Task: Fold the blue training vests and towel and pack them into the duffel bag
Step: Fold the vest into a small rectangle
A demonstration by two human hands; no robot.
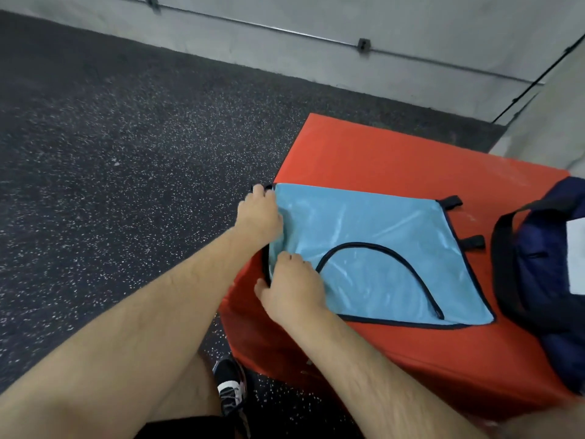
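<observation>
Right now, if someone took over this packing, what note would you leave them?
Left hand grips the blue vest at its far left corner; right hand grips its near left edge.
The vest lies spread on the red block; the duffel bag sits at the block's right end.
Done: vest laid out; folds unclear.
Left: finish folding it, pack it into the bag.

Far half of the orange padded box (395, 153) is bare beyond the blue vest (380, 242). The navy duffel bag (544, 274) blocks the right side, near the vest's edge. Speckled floor (126, 153) lies open to the left, with a wall (316, 26) beyond.
</observation>
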